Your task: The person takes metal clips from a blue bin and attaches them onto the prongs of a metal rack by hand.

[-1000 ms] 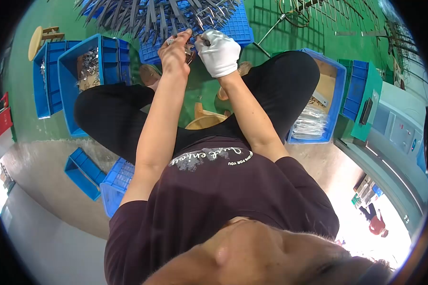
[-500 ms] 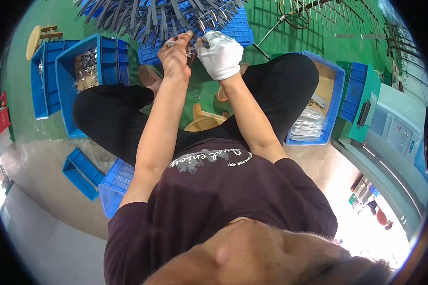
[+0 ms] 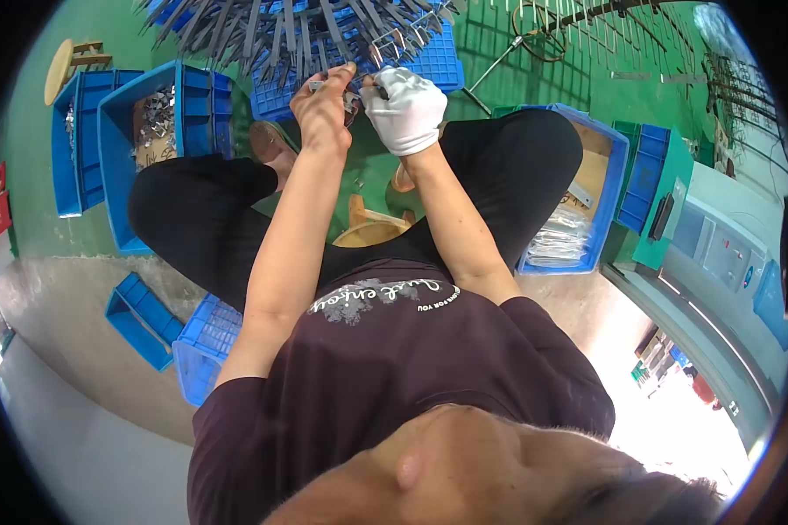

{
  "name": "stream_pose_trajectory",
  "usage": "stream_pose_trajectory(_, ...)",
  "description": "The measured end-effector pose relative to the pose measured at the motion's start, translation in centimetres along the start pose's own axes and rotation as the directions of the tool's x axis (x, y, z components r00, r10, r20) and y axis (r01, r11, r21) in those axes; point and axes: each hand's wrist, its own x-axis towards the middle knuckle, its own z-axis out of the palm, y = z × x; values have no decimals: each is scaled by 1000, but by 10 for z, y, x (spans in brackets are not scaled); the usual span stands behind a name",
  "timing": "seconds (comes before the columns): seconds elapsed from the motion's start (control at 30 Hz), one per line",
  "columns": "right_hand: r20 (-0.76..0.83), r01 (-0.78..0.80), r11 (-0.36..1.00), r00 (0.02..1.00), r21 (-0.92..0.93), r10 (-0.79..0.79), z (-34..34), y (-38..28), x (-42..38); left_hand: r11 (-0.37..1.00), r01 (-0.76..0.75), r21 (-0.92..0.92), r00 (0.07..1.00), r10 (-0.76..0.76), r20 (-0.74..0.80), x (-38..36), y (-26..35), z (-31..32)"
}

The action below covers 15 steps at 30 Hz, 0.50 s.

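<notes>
The right hand (image 3: 404, 112) wears a plain white glove (image 3: 411, 125). The long strips (image 3: 276, 37) are dark grey, almost black. From here, the little bit (image 3: 350, 100) beside the glove looks silver, but it's too tiny to be sure. The shirt (image 3: 403, 359) is dark purple-brown with curly white letters (image 3: 425, 286) and a grey splotch (image 3: 352, 308). The pants (image 3: 521, 166) are black, the tubs (image 3: 197, 109) blue, the floor (image 3: 61, 238) green.

The floor (image 3: 37, 227), green ahead and greyish behind, carried a blue bin (image 3: 114, 166) holding metal pieces (image 3: 156, 115), a round wooden stool (image 3: 59, 74), and a smaller blue container (image 3: 140, 324).
</notes>
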Motion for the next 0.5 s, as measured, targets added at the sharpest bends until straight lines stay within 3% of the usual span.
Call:
stream_pose_trajectory(0.37,95,-11,999,995,-45,15,-13,-10,8,994,-68,-88,997,63,-53,-4,-1,7)
stream_pose_trajectory(0.5,58,-17,1000,998,-9,17,-10,-9,8,996,-51,-77,998,49,-27,-5,1,6)
